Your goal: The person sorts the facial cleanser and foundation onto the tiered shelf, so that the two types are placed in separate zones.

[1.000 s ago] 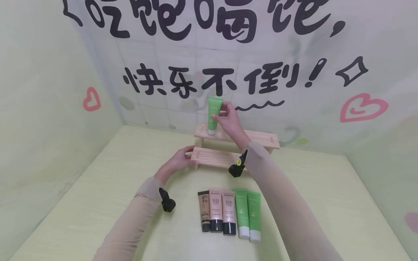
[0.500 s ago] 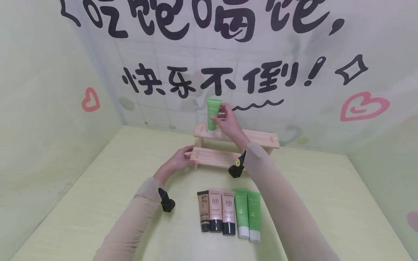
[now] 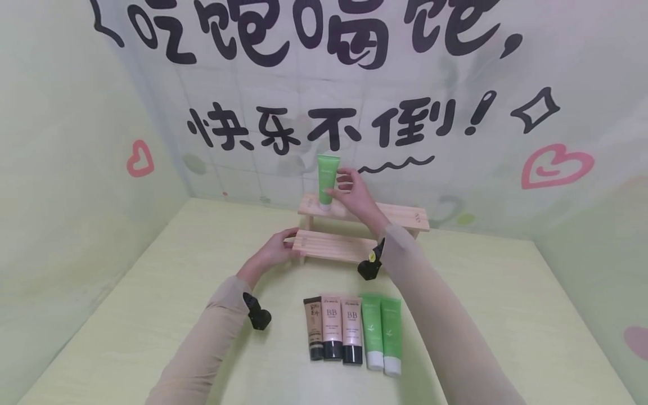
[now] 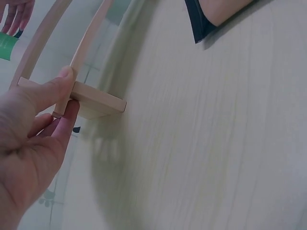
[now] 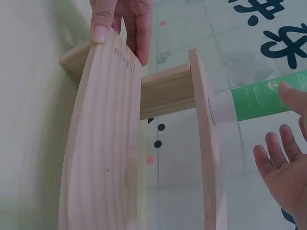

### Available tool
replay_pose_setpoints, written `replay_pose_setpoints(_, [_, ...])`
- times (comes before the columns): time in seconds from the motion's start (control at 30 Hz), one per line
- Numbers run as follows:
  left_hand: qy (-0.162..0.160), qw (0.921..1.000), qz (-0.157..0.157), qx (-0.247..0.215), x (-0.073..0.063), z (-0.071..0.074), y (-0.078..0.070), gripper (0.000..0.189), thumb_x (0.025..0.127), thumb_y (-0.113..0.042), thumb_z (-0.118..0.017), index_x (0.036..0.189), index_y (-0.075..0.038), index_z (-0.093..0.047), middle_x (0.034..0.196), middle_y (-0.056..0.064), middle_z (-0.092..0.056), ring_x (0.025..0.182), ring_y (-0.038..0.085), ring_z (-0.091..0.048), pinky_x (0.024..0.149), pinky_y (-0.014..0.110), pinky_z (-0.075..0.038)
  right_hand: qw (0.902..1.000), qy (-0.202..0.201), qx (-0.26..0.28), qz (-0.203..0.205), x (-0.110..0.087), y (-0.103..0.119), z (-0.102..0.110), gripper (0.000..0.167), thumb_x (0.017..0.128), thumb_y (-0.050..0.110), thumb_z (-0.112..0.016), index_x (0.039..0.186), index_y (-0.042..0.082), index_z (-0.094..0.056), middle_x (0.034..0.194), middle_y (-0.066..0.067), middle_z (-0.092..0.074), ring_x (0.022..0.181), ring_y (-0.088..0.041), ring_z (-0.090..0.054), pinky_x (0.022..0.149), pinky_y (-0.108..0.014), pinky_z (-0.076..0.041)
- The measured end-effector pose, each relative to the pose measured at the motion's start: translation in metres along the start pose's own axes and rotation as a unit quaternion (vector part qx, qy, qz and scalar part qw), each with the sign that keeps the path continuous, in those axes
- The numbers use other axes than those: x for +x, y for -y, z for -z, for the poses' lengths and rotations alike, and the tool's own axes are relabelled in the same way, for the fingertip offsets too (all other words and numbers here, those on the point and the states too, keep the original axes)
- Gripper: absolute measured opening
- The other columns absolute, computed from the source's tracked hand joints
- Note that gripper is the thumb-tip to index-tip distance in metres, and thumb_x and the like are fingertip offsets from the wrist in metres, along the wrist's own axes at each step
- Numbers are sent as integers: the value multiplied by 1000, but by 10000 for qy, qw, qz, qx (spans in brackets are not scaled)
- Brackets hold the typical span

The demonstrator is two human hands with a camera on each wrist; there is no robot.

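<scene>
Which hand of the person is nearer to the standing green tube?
Right. The right hand is at the right side of the green tube; the left hand is below and left of it, gripping the lower shelf.

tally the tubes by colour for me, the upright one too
Green tubes: 3 (1 upright, 2 lying)
Pink BB tubes: 2
Brown tube: 1
Total: 6
</scene>
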State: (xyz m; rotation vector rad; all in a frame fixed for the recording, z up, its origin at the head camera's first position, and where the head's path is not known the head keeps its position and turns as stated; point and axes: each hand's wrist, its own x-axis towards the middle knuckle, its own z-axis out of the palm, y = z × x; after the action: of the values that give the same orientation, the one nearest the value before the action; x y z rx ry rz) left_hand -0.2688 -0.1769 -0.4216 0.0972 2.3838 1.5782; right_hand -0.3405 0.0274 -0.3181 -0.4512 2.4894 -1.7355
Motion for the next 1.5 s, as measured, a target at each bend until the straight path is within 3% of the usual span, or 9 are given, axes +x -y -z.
replay_pose_setpoints(0.2, [-21,10000,12,42,2,-2,1,76,83,-2,-63,145,-3,-18,147,16,-28,126,34,-43,97,40,-46,9998,-181,77,40,-16,-2,19,62,82,15,-68,133,7,-34,132,-19,-41,121,-34,-43,103,-41,-39])
replay_pose_setpoints(0.37, [6,9997,164,165,4,0,1,76,83,-4,-63,145,-4,-20,144,16,-33,125,32,-44,95,38,-47,9993,-294,68,-207,-32,-5,34,59,82,18,-68,131,6,-39,130,-20,-46,118,-32,-47,101,-40,-41])
replay_pose_setpoints(0.53, [36,9994,136,308,3,4,-1,75,83,-5,-63,144,-4,-21,144,16,-33,125,33,-44,95,40,-47,9983,-105,-71,-562,-56,-13,47,52,84,20,-65,128,1,-43,125,-19,-50,114,-31,-50,97,-40,-45])
replay_pose_setpoints(0.77, [164,9989,122,422,2,6,-1,73,85,-7,-62,144,-3,-20,141,21,-36,125,35,-44,98,42,-44,9892,324,-36,-1430,-96,-29,58,46,89,19,-58,128,-1,-45,125,-22,-50,113,-31,-50,95,-40,-47])
replay_pose_setpoints(0.9, [172,9988,96,439,2,6,-2,73,85,-7,-62,144,-3,-20,141,20,-36,125,35,-44,98,42,-44,9857,490,-206,-1598,-115,-44,66,48,90,20,-56,129,-5,-43,127,-24,-47,113,-32,-50,94,-37,-48])
replay_pose_setpoints(1.13, [206,9982,169,538,6,5,-1,74,86,-10,-63,145,-4,-19,142,20,-35,126,34,-42,100,43,-42,9829,393,-459,-1740,-140,-69,77,55,86,31,-61,126,-4,-47,120,-22,-53,96,-22,-55,81,-32,-50])
replay_pose_setpoints(1.37, [231,9978,184,602,4,4,-8,72,85,-8,-62,145,-4,-20,140,20,-38,125,35,-43,100,43,-42,9778,455,-134,-2041,-157,-88,82,53,88,26,-59,127,-6,-43,125,-24,-49,111,-34,-52,90,-35,-50])
replay_pose_setpoints(1.5, [205,9984,287,451,3,5,-9,74,85,-8,-62,145,-3,-19,142,20,-34,127,35,-41,102,43,-40,9733,608,-161,-2206,-166,-98,82,51,89,25,-58,127,-6,-43,118,-21,-52,109,-32,-53,89,-35,-51])
